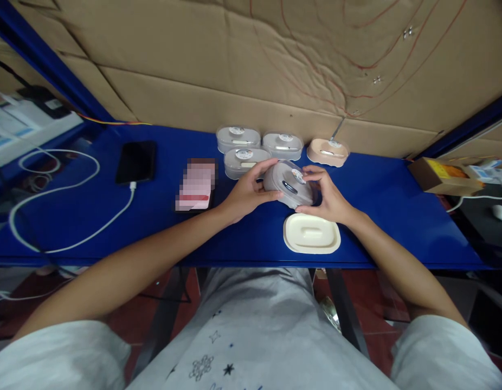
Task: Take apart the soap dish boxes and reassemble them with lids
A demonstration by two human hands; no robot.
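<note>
Between both hands is a grey oval lidded container point(287, 181) with a round sticker and a dark oblong piece on top, tilted above the blue table. My left hand point(255, 189) grips its left side, thumb at the near edge and fingers along the far edge. On the right end, my right hand point(326, 196) closes round it with fingertips near the sticker. Just below lies a cream oval lid-like piece point(311, 233) with a raised bar in its middle. Behind the hands stand several similar grey containers point(238, 140) and a peach one point(328, 151).
A phone with a lit pink screen point(196, 184) lies left of my hands. Farther left, a dark phone point(136, 162) is plugged into a white cable point(92, 230). At the right edge stands a small cardboard box point(442, 176). A cardboard wall point(194, 65) rises behind the blue table point(389, 216).
</note>
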